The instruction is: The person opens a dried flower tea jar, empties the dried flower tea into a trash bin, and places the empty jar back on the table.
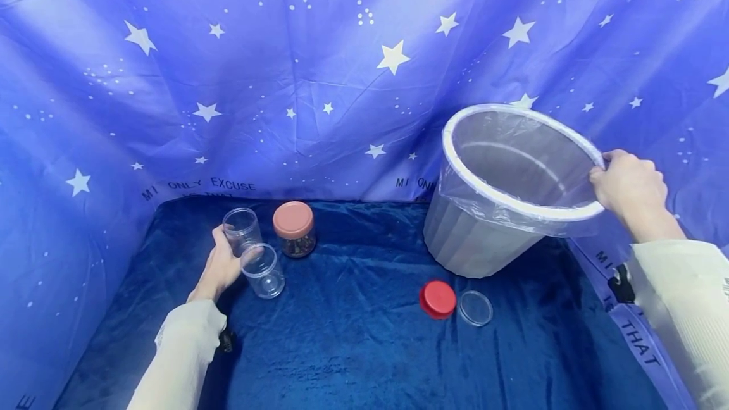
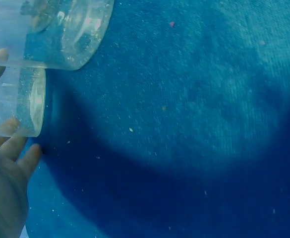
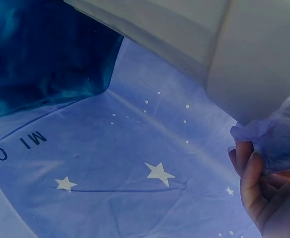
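Note:
My left hand (image 1: 221, 266) grips a clear plastic jar (image 1: 242, 223) that has no lid, thumb and fingers around its side. Directly in front of it stands a second clear lidless jar (image 1: 266, 277); both jars also show in the left wrist view, where fingers (image 2: 29, 159) curl about the smaller-looking one. On the right, my right hand (image 1: 631, 188) holds the rim of a grey trash bin (image 1: 473, 248) lined with a clear bag (image 1: 484, 211). The bin leans toward that hand. Its inside looks bare apart from the liner.
Right of the jars is a jar with a pink lid (image 1: 293, 220) and dark contents. A red lid (image 1: 438, 299) and a clear lid (image 1: 476, 307) lie before the bin on the blue cloth (image 1: 353, 359). Starry curtains (image 1: 319, 68) enclose the table.

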